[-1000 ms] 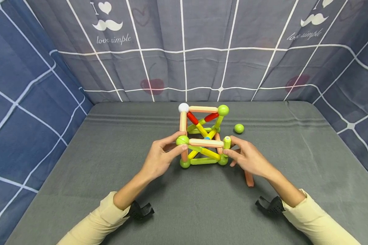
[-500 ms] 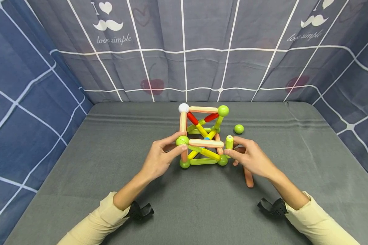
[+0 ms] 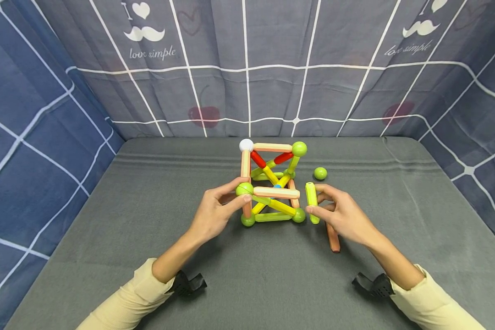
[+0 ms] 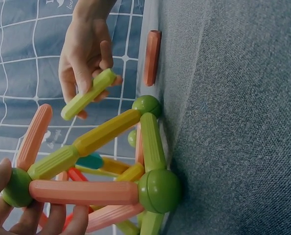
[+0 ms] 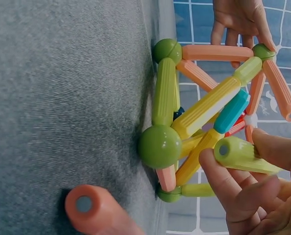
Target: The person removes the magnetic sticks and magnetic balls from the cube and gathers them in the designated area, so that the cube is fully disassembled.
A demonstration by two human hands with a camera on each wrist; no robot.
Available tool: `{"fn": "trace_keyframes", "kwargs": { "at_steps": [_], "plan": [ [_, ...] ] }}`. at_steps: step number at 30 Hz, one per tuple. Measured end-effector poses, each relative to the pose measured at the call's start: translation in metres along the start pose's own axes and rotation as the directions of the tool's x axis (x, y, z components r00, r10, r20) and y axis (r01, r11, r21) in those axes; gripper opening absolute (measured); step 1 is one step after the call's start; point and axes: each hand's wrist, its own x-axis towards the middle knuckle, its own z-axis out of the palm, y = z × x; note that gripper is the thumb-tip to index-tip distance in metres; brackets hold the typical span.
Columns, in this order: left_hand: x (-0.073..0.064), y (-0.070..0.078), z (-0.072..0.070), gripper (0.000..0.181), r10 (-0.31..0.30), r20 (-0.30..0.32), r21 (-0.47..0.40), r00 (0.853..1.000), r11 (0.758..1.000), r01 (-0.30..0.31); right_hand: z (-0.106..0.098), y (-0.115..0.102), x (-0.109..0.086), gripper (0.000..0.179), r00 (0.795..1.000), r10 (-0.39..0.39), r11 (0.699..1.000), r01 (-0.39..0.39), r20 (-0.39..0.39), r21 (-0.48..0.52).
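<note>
A cube-like frame of magnetic rods and balls stands on the grey cloth. My left hand pinches the green ball at its near upper left corner. From that ball an orange rod runs right to a free end with no ball on it. My right hand holds a lime green rod between thumb and fingers, just right of the frame and apart from it. In the right wrist view the held rod's metal-tipped end shows. Yellow diagonal rods cross the frame's near side.
A loose green ball lies right of the frame, farther back. A loose orange-brown rod lies on the cloth beneath my right hand. A patterned curtain closes off the back and both sides.
My right hand has drawn the lime green rod away from the frame to the right and tilted it from upright so its length shows. My left hand keeps its grip on the corner ball.
</note>
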Motion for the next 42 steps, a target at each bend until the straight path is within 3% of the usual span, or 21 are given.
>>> {"fn": "trace_keyframes", "kwargs": {
  "at_steps": [6,20,29,36,42],
  "plan": [
    [0.0,-0.001,0.0,0.04,0.008,0.002,-0.008,1.0,1.0,-0.008,0.0,0.001,-0.004,0.063,1.0,0.004,1.0,-0.005,-0.029,-0.026],
    [-0.001,-0.001,0.0,0.04,-0.01,0.0,-0.001,1.0,1.0,0.01,-0.009,0.008,-0.019,0.06,0.996,0.067,0.997,-0.066,-0.061,0.029],
    [0.0,0.0,0.0,0.04,-0.01,-0.001,-0.005,1.0,1.0,0.01,-0.021,0.025,-0.033,0.06,0.986,0.151,0.987,-0.153,-0.065,-0.042],
    [0.0,0.0,0.0,0.04,-0.004,-0.002,-0.017,1.0,1.0,0.004,-0.028,0.04,-0.043,0.058,0.987,0.16,0.981,-0.163,-0.032,-0.104],
    [0.0,-0.001,0.001,0.04,0.003,-0.005,-0.019,1.0,1.0,-0.004,-0.029,0.051,-0.047,0.057,0.98,0.196,0.977,-0.194,0.019,-0.084]
  ]
}}
